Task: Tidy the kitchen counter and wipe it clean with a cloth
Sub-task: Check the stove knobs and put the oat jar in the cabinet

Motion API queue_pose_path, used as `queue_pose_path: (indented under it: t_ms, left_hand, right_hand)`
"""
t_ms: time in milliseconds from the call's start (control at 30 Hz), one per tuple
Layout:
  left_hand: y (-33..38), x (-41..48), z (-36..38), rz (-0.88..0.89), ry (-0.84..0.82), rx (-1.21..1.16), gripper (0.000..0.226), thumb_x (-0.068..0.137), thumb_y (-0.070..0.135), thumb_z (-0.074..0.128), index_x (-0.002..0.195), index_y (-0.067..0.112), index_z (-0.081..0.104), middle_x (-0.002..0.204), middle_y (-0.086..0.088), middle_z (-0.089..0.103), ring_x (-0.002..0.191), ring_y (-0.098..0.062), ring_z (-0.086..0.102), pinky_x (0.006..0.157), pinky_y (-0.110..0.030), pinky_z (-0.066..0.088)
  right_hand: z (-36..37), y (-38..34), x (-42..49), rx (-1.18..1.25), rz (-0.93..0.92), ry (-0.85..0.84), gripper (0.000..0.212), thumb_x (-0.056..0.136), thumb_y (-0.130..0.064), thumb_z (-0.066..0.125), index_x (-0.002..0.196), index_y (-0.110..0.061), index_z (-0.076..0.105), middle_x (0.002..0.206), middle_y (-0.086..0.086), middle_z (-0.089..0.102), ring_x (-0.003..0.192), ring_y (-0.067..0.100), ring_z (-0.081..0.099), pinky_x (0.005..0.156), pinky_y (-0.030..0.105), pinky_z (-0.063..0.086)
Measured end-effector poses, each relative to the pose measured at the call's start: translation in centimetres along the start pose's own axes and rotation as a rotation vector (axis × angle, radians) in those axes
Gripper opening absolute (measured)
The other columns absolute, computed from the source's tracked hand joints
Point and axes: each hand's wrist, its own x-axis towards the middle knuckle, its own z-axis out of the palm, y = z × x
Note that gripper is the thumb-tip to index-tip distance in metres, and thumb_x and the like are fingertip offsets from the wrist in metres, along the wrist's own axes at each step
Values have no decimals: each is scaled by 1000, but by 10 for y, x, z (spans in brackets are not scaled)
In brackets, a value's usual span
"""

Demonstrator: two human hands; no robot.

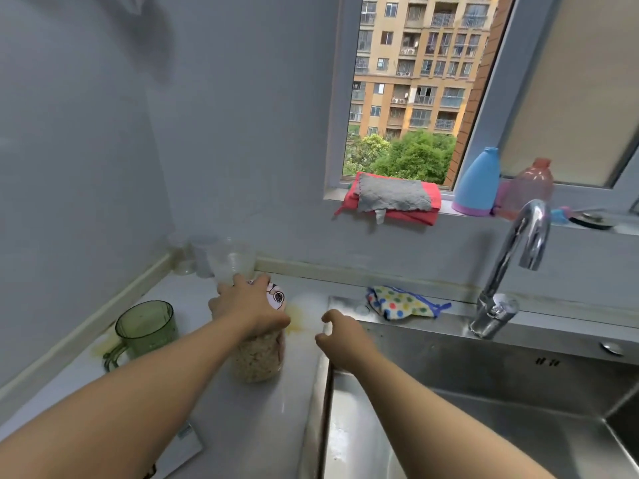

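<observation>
Left hand (pixel 249 305): fingers clamped on cereal jar (pixel 257 357) top.
Right hand (pixel 345 340): fingers apart, loosely curled, empty, over sink (pixel 484 375) rim.

Both your bare forearms reach forward from the table's near edge. Your left hand (pixel 249 307) is palm down, fingers curled over the top of the jar (pixel 257 357). Your right hand (pixel 344 337) hovers just beside it, fingers loosely curled, holding nothing.
</observation>
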Motion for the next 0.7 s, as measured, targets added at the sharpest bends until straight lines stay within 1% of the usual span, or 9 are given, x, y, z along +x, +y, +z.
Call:
queue_pose_path:
  t_ms: [67,133,233,300,433,500,633,700]
  left_hand:
    - [20,-11,-3,67,-14,-25,57,67,45,61,118,33,40,124,-6,37,117,-34,37,90,-38,38]
    - [43,-23,-4,139,-35,-32,62,67,47,63,123,34,39,128,-7,37,120,-34,36,91,-38,39]
    - [79,-42,-4,239,-69,-46,73,64,52,67,128,36,37,129,-7,38,122,-33,37,92,-37,39]
    - [106,-57,-3,298,-85,-59,74,63,52,68,129,37,37,127,-7,39,122,-33,36,91,-37,39]
    - [178,-107,10,489,-74,-72,80,60,56,68,130,38,35,126,-6,38,119,-32,37,93,-40,42]
    - [207,-130,16,552,-77,-63,80,60,56,68,131,38,35,127,-6,38,118,-32,37,93,-41,43]
    - [281,-199,34,684,-106,-73,77,62,55,67,129,36,35,128,-7,38,119,-33,37,87,-39,41]
    - [316,-231,44,730,-128,-93,77,62,56,67,129,36,36,130,-8,37,121,-34,36,92,-41,41]
  right_hand:
    - [-10,8,-9,11,15,29,42,91,-20,46,133,-13,43,132,9,52,120,25,50,90,31,43]
    - [-24,21,-21,28,45,70,39,91,-20,45,129,-12,46,130,9,53,118,26,50,91,31,43]
    - [-47,47,-44,24,89,127,41,92,-22,46,132,-13,45,135,9,50,123,26,47,97,33,41]
    - [-63,69,-62,16,122,160,43,91,-22,46,133,-15,44,137,8,49,124,26,47,97,33,41]
    - [-102,129,-113,38,218,252,43,91,-24,46,134,-17,44,137,7,49,124,25,48,97,34,42]
    - [-115,153,-137,44,253,272,42,92,-26,47,134,-18,44,136,7,50,123,25,48,97,34,43]
    - [-145,219,-210,67,362,343,42,93,-26,46,134,-19,43,135,6,50,121,25,50,95,34,45]
    - [-159,250,-246,80,404,371,42,93,-24,46,134,-19,43,135,6,51,120,25,51,92,32,44]
